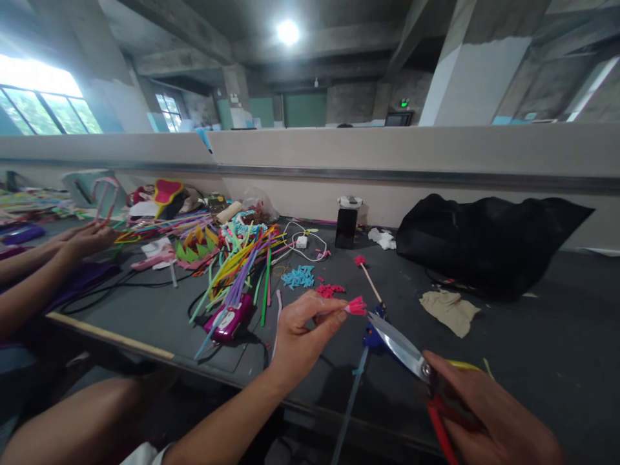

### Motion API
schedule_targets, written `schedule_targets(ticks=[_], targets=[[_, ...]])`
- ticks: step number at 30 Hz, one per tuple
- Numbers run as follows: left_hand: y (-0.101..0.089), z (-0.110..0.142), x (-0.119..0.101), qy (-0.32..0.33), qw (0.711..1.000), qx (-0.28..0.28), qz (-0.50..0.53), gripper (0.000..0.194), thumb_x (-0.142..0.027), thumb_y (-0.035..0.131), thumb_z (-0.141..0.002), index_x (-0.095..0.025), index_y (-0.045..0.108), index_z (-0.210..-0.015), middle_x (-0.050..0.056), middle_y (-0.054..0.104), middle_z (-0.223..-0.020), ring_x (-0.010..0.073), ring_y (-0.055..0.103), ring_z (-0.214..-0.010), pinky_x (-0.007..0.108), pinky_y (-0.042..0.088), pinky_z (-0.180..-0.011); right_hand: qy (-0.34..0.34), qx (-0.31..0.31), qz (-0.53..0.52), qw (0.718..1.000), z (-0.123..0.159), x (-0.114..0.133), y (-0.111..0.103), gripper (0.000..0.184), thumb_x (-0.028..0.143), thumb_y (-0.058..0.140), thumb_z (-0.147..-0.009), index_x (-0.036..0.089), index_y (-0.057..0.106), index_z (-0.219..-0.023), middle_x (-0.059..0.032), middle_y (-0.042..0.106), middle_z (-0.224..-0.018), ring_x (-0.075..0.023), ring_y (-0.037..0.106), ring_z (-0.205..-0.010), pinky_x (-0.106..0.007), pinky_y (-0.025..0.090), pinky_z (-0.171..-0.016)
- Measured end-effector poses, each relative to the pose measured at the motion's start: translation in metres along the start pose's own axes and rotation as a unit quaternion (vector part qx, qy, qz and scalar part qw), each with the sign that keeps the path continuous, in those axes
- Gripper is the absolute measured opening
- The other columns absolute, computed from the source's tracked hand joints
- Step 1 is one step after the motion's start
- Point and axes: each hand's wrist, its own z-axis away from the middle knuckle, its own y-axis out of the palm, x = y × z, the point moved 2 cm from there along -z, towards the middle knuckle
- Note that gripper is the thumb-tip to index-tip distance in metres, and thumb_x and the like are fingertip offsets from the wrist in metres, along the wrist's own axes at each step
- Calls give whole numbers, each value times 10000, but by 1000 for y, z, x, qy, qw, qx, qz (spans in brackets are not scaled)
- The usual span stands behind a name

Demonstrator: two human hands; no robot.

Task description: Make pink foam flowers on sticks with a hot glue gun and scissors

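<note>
My left hand [305,329] pinches a small pink fuzzy pipe-cleaner flower [356,306] between thumb and fingertips, its frayed end pointing right. My right hand [489,413] is closed around red-handled scissors [402,345]; their blade tips point at the flower, a little apart from it. Under the blades lies a blue glue gun [372,336], partly hidden, with a long translucent glue stick [352,400] running toward the table's front edge. Beyond it, a thin stick with a pink tip [359,261] leans up. Short red pieces [330,290] and short blue pieces [298,277] lie behind my left hand.
Colourful pipe cleaners [232,271] spread over a purple device [229,320] on the left. At the back stand a phone [345,228] and a black bag [484,239]; a beige cloth [448,311] lies before it. Another person's hands [94,239] work at far left.
</note>
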Motion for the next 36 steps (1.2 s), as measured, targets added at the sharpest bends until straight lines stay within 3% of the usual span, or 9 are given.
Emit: schedule_targets(ticks=[10,36], targets=[[0,2,3,8,1000,11,-5,98,-204,742,-785,-223,777,-874,4,660,-666,100,531,-592,207,405,-535,12,-10,-29,999,-2,2,-2,404,271,535,-855,294,603,-1253,17,750,-1004,-140,732,-826,-158,564,-687],[0,1,5,2,1000,14,1,87,-203,744,-781,-213,773,-863,9,682,-684,99,541,-592,207,412,-537,-26,12,19,999,5,-2,1,470,304,542,-870,277,524,-1339,14,740,-1023,-135,725,-861,-157,564,-696]])
